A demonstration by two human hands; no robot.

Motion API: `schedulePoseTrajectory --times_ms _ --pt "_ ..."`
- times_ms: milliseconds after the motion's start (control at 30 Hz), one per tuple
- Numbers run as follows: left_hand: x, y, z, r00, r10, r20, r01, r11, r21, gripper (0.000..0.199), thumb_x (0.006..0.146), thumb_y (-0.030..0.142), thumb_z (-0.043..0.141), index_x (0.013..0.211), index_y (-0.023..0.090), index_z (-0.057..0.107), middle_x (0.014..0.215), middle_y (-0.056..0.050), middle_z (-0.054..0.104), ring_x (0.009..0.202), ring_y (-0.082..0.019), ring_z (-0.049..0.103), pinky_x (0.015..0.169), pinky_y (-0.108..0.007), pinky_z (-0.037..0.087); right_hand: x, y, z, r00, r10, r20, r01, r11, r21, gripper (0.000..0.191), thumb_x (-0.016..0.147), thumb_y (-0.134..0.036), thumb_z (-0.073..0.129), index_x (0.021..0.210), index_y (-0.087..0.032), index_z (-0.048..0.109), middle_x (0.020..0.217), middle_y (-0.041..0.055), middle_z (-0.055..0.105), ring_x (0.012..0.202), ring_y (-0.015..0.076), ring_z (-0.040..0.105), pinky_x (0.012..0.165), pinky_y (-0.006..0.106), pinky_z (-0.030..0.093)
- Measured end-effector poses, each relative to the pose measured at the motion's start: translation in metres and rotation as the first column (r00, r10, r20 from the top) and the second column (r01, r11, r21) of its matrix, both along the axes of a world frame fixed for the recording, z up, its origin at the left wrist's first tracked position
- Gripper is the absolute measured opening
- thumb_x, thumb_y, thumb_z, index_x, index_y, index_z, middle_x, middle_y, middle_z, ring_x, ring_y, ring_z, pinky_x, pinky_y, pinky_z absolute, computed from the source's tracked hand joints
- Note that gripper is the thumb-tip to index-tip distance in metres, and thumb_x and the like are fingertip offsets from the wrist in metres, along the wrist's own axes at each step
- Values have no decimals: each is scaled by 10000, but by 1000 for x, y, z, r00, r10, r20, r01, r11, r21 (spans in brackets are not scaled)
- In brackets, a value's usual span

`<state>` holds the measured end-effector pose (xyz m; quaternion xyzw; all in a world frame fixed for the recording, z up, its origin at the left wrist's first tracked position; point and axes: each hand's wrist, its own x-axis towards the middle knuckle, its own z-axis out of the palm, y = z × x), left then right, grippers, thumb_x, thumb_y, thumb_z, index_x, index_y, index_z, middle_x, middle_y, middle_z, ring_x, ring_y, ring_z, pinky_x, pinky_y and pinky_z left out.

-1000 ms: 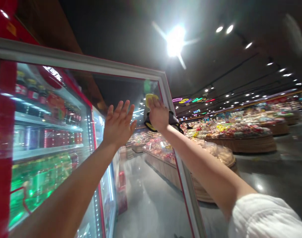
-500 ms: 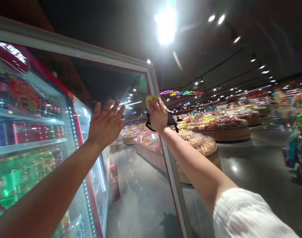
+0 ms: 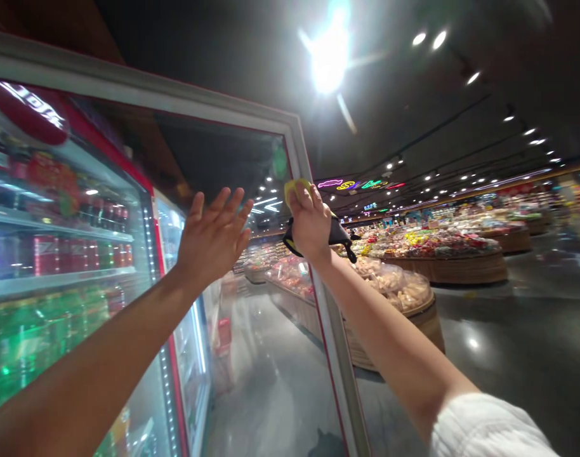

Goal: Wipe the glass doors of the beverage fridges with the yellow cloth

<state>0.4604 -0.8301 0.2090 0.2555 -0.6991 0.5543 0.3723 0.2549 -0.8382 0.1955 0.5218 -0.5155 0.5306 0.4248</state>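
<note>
My left hand (image 3: 212, 241) is open, its fingers spread, in front of the glass door (image 3: 266, 317) of a drinks fridge; I cannot tell whether the palm touches the pane. Farther right, my right hand (image 3: 309, 225) presses a yellow cloth (image 3: 296, 189) near the door's grey frame (image 3: 337, 355). The cloth shows mostly above the fingertips, the rest being covered by the hand. Behind that hand sticks out a black, yellow-edged item (image 3: 340, 235) with dangling ends; its kind is unclear.
Lit fridge shelves on the left hold green bottles (image 3: 47, 343) and red cans (image 3: 56, 254). Beyond the door, wooden display bins (image 3: 452, 270) with packaged goods stand on a shiny floor (image 3: 490, 381). A bright lamp (image 3: 330, 60) glares overhead.
The view has swung slightly left, so everything appears shifted right. Both hands keep nearly the same places relative to the door, the right still on the yellow cloth.
</note>
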Motion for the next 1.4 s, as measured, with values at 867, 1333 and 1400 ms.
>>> schedulePoseTrajectory --times_ms 867,1333,1400 --pt "16 8 -3 998 54 23 -53 998 -39 560 1030 323 365 1584 251 327 1647 -84 339 1539 -269 293 1271 -558 187 -1 22 116 991 -27 135 34 998 -55 507 1003 -123 342 1450 -232 555 1576 107 424 1274 306 527 911 413 565" --pt "8 4 -5 1000 17 4 -17 1000 -26 583 1019 301 388 1595 256 311 1639 -93 359 1540 -273 292 1264 -584 185 -10 21 6 992 -120 -44 120 993 -2 498 1001 -195 408 1481 -232 537 1573 139 453 1347 344 477 957 448 538" --pt "9 3 -4 1000 -3 11 3 1000 -30 586 1018 300 389 1596 259 308 1643 -95 348 1541 -278 290 1262 -589 183 -6 21 30 995 -92 45 91 996 13 502 1014 -235 404 1507 -243 502 1602 127 415 1324 347 506 915 436 554"
